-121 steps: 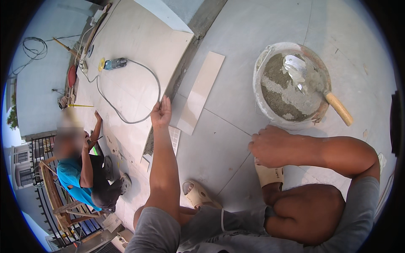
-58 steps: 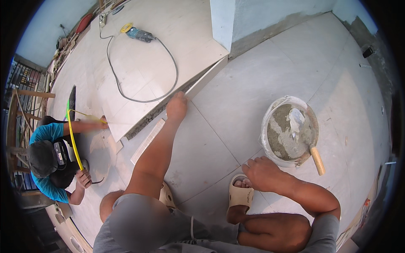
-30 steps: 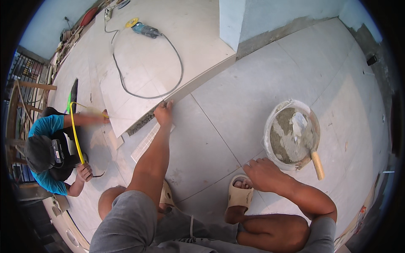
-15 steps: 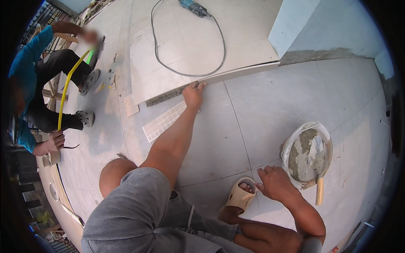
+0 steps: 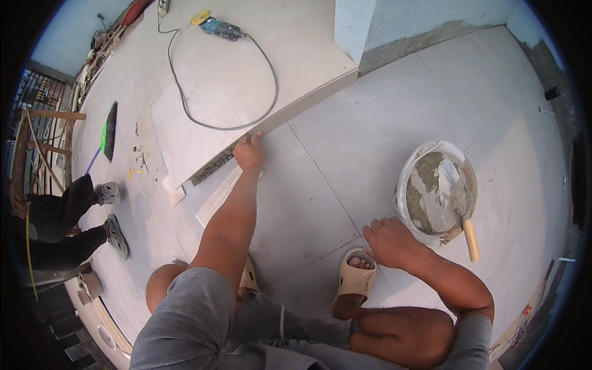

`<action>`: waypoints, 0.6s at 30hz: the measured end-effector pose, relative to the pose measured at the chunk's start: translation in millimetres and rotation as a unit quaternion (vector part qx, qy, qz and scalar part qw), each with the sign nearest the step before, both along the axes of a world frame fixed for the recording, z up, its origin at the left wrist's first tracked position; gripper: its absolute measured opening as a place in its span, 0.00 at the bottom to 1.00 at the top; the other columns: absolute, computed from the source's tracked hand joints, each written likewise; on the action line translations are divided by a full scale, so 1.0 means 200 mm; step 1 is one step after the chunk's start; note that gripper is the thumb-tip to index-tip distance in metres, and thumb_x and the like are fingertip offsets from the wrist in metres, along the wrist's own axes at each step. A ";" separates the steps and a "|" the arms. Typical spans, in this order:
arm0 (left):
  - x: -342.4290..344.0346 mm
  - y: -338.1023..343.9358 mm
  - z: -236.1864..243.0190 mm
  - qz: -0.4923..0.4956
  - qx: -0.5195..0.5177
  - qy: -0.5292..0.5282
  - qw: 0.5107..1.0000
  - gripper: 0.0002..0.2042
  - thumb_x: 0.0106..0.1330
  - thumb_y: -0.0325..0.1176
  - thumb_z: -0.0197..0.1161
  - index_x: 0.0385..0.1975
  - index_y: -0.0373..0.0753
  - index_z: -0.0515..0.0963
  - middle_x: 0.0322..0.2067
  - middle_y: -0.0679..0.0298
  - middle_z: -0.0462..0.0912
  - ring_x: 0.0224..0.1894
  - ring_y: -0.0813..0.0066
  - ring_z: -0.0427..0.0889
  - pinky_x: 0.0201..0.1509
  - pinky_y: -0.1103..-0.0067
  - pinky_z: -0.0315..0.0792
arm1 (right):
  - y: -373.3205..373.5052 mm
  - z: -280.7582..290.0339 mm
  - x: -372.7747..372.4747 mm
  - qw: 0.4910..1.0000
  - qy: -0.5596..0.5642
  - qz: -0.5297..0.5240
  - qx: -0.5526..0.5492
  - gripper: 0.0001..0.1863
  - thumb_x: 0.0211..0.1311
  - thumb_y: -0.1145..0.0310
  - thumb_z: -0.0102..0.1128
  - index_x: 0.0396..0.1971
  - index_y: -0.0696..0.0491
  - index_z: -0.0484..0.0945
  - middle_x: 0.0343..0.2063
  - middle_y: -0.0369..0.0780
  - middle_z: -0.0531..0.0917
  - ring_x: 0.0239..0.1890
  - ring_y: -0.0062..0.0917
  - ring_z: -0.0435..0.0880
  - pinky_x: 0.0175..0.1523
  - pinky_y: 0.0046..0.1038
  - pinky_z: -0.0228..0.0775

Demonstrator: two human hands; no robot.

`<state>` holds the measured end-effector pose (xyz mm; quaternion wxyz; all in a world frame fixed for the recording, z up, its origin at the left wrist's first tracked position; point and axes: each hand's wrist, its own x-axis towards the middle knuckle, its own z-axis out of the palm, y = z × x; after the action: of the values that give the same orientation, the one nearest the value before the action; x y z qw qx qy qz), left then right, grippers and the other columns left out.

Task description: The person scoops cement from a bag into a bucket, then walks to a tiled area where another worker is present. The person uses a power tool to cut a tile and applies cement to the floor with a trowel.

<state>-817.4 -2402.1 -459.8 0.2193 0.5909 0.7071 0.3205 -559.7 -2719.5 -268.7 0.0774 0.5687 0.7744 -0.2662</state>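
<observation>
My left hand (image 5: 248, 153) reaches forward to the low step, its fingers closed on the near left end of a narrow tile strip (image 5: 308, 105). That strip stands upright along the step's front face. Left of my hand the face is bare, and rough grey mortar (image 5: 213, 169) shows under the top tile. A pale tile piece with a grid pattern (image 5: 217, 196) lies on the floor, partly under my left forearm. My right hand (image 5: 394, 242) hangs with curled fingers beside a bucket (image 5: 404, 196) of grey mortar, with nothing visible in it. A wooden-handled trowel (image 5: 470, 237) rests in the bucket.
On the step lies a blue angle grinder (image 5: 221, 29) with a yellow disc and a looping cord (image 5: 271, 74). A pale blue pillar (image 5: 354, 31) rises at the step's right end. At left are a co-worker's legs (image 5: 58, 213), a broom (image 5: 110, 132) and a wooden frame (image 5: 55, 115).
The view has shifted right and up the floor. The co-worker has moved toward the left edge, the yellow tape or strip with them. My left hand stays at the strip; my right fingers curl more.
</observation>
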 end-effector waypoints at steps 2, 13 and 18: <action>0.00 0.01 -0.01 -0.003 0.007 -0.014 1.000 0.18 0.60 0.42 0.68 0.36 0.30 0.83 0.33 0.48 0.86 0.37 0.52 0.85 0.43 0.68 0.75 | 0.00 -0.01 0.00 1.000 0.004 0.003 0.017 0.16 0.54 0.62 0.65 0.36 0.59 0.80 0.33 0.45 0.82 0.37 0.36 0.81 0.44 0.36 0.69; -0.01 0.01 -0.07 -0.014 0.020 -0.070 0.997 0.15 0.62 0.40 0.67 0.31 0.30 0.83 0.25 0.56 0.85 0.27 0.66 0.81 0.37 0.73 0.73 | -0.04 -0.10 0.06 1.000 -0.007 -0.020 0.001 0.14 0.53 0.63 0.63 0.32 0.58 0.81 0.31 0.45 0.82 0.35 0.36 0.82 0.42 0.35 0.69; -0.02 0.04 -0.05 -0.039 -0.010 -0.005 0.999 0.17 0.61 0.40 0.68 0.32 0.27 0.81 0.26 0.55 0.85 0.27 0.63 0.81 0.38 0.71 0.74 | -0.08 -0.12 0.06 0.999 0.038 -0.033 0.009 0.08 0.47 0.67 0.64 0.26 0.56 0.84 0.30 0.45 0.83 0.35 0.36 0.83 0.40 0.35 0.69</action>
<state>-821.5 -2394.8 -469.1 0.2413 0.6141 0.6857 0.3074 -548.3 -2734.8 -293.4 0.0340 0.5837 0.7604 -0.2828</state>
